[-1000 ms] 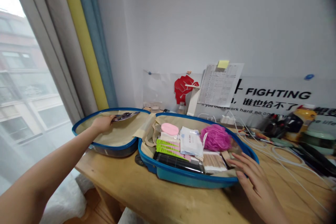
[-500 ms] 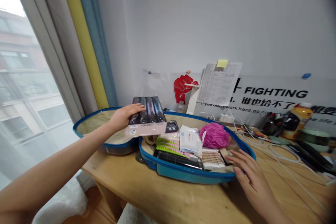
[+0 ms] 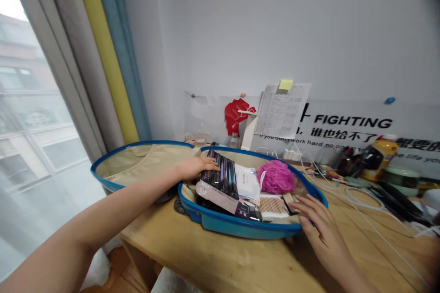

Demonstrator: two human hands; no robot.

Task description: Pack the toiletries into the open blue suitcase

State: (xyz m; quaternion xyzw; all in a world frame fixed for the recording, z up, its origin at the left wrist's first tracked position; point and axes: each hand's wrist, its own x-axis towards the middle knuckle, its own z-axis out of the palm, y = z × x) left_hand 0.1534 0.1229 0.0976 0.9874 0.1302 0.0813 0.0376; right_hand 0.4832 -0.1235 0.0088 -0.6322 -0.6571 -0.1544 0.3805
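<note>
My left hand [image 3: 195, 167] grips the left edge of what looks like a toothbrush pack [image 3: 222, 176], with dark pieces under clear plastic and a pale pink card edge. The pack lies tilted in the filled half of a blue-rimmed case [image 3: 237, 229], over other items. Beside it are a white packet [image 3: 248, 185], a bundle of cotton swabs [image 3: 273, 206] and a magenta bath puff [image 3: 277, 177]. At the case's right end my right hand [image 3: 321, 226] is open, fingers apart over the rim; whether it touches the rim I cannot tell.
The case's other half [image 3: 147, 162], with a beige lining, lies open at the left. On the wooden desk [image 3: 237, 261], white cables [image 3: 367, 197] run at the right near a yellow bottle [image 3: 380, 158] and a green jar [image 3: 400, 181]. A lamp stem [image 3: 248, 132] stands behind the case.
My left hand has brought the toothbrush pack right and down, from above the case's hinge side into the filled half, covering the green packets. My right hand has stayed at the right end.
</note>
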